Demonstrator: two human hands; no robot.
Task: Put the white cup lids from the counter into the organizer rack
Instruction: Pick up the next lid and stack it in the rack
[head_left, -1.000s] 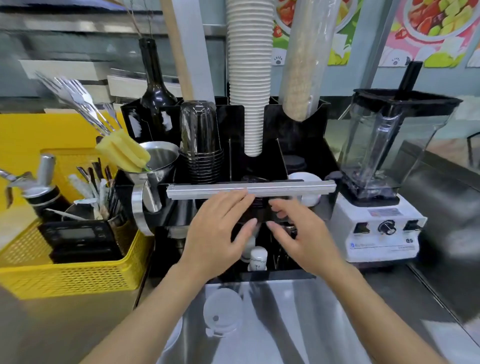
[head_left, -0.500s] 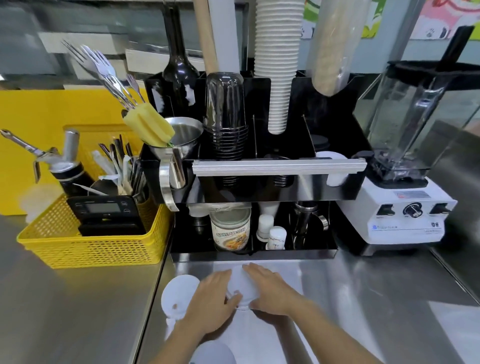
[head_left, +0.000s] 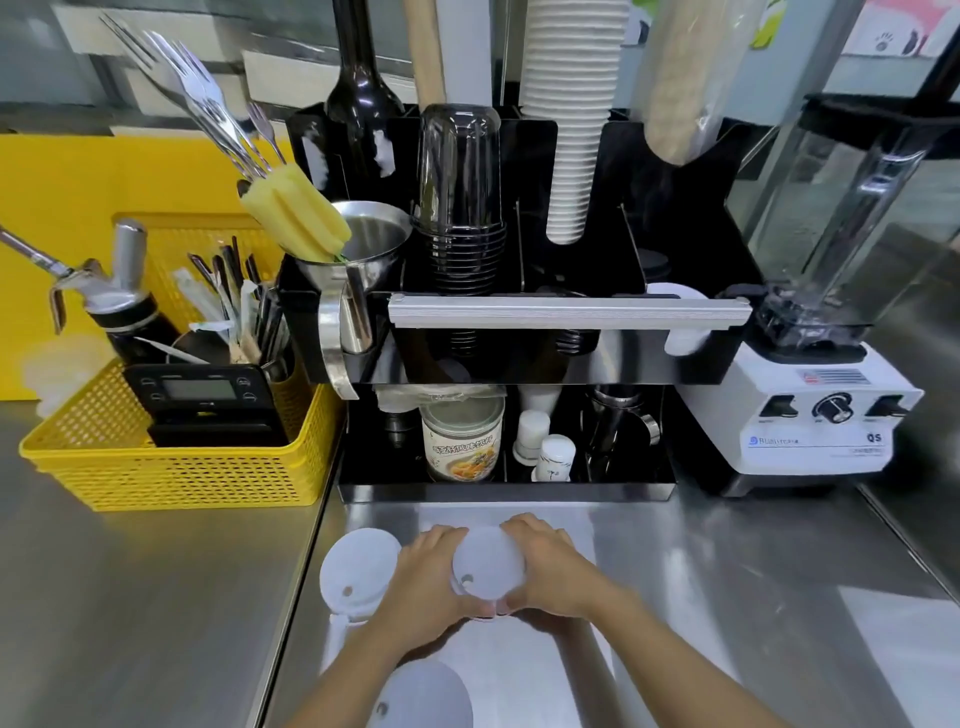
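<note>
As both hands (head_left: 519, 577) cup it — lid (head_left: 488, 566) between grips.

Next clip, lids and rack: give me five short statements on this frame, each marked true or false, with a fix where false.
1. Both hands, left hand and right hand, hold one white lid. True.
2. That lid is already in the rack. False: it is over the counter, in front of the rack.
3. Another lid lies left of the hands. True.
4. The blender stands left of the rack. False: right.
5. The yellow basket is empty. False: it holds a scale and utensils.
</note>
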